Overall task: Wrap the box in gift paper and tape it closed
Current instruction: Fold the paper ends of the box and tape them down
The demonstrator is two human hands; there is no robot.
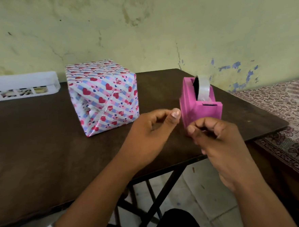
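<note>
The box [102,97] is sitting on the dark brown table [41,147], toward the back and well away from the near edge. It is wearing shiny gift paper with red hearts and pink and blue stripes. The paper is folding into pointy flaps on the side facing us, and one small spot there is looking torn.

The pink tape holder [200,103] is standing close to the table's right edge, with a clear roll of tape [202,87] poking out on top. Smooth bare table is lying between it and the box.

The left hand [147,140] is hovering just beside the holder, fingers curling loosely. The right hand [218,144] is pinching in front of the holder; I cannot tell what it is pinching.

A white plastic basket [19,86] is sitting at the back left.
</note>
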